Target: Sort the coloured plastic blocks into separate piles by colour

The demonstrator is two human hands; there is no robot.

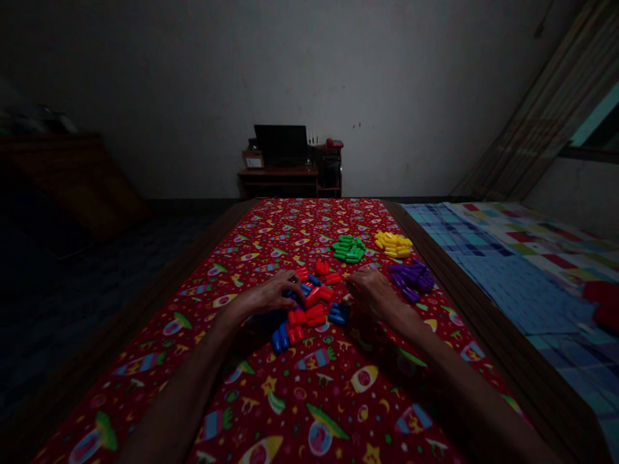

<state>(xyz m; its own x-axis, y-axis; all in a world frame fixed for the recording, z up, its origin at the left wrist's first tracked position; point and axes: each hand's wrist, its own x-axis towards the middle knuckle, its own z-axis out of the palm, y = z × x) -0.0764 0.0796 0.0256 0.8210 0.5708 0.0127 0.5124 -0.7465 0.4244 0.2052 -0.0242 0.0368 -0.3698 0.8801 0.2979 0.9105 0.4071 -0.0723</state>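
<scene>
From my remote seat I see my L grip (275, 291) at the left side of a mixed heap, fingers curled over blue pcs; can't tell if any are actually pinched. The heap's red cylinders (315, 314) lie centre, w/ a couple of blue cylinders (279, 338) side by side at its near left. My R grip (372, 288) is just right of the heap, fingers bent in; can't tell if it has anything. A small dark-blue cluster (338, 314) sits btwn the two, nearer R. Sorted by colour: green pile (348, 249) far of R grip, yellow pile (393, 243) far right, purple pile (411, 279) right. All on the worktop (483, 322) w/ red rocket-print cloth (309, 412).
</scene>
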